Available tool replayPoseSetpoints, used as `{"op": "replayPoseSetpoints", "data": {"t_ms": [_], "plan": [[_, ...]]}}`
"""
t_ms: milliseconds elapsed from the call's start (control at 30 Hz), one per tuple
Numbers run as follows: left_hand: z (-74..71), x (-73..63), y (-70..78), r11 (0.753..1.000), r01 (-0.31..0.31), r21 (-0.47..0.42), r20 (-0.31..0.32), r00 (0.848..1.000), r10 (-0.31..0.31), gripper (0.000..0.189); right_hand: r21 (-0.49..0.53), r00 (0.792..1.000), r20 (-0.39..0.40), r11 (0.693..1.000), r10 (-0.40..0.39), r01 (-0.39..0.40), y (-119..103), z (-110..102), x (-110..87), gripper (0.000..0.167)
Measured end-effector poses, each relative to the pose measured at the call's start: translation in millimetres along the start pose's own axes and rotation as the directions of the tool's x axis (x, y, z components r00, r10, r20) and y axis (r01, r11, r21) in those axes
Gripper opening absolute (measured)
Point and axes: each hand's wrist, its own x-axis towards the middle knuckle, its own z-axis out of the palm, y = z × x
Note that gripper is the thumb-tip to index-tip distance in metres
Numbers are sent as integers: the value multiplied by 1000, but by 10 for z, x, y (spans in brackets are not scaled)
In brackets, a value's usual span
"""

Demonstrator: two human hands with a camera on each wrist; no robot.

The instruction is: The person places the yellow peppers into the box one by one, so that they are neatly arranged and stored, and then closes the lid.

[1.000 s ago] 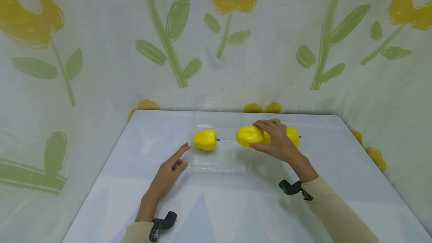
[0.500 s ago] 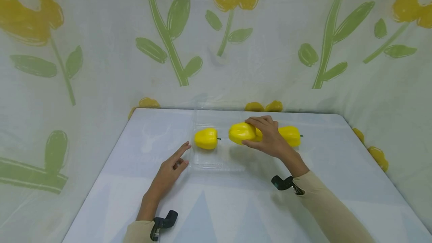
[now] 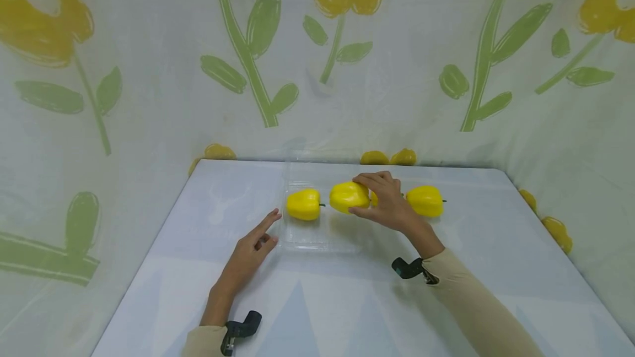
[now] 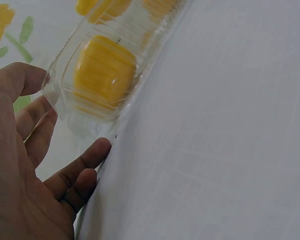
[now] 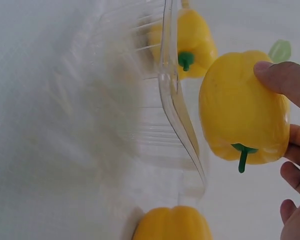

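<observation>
My right hand (image 3: 384,200) grips a yellow bell pepper (image 3: 349,197) between thumb and fingers, over the right part of a clear plastic box (image 3: 303,247). The right wrist view shows this pepper's green stem pointing down, beside the box's clear wall (image 5: 172,95). Another yellow bell pepper (image 3: 303,204) lies in the box's left part, stem to the right. My left hand (image 3: 248,249) is at the box's left side with fingers extended; in the left wrist view its fingertips touch the clear rim (image 4: 52,82).
Partly hidden behind my right hand is another yellow pepper (image 3: 373,198). One more yellow pepper (image 3: 424,201) lies to its right on the white table (image 3: 476,219). A flower-printed curtain (image 3: 397,81) stands right behind the table's back edge.
My right hand has carried the bell pepper leftward, from right of the box to over its right part, uncovering the rightmost pepper. The left hand has stayed in place.
</observation>
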Motion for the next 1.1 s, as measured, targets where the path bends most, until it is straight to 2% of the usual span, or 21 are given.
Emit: {"op": "replayPoseSetpoints", "data": {"t_ms": [300, 867, 1100], "plan": [[-2, 14, 18, 1000, 7, 3, -1, 1000, -7, 52, -6, 1000, 3, 1000, -11, 11, 9, 75, 40, 66], [-6, -2, 10, 1000, 10, 9, -3, 1000, -10, 52, -21, 999, 46, 999, 28, -27, 115, 241, 50, 67], [-6, -5, 24, 1000, 21, 10, -2, 1000, -21, 52, -11, 999, 31, 1000, 24, -23, 134, 289, 49, 68]]}}
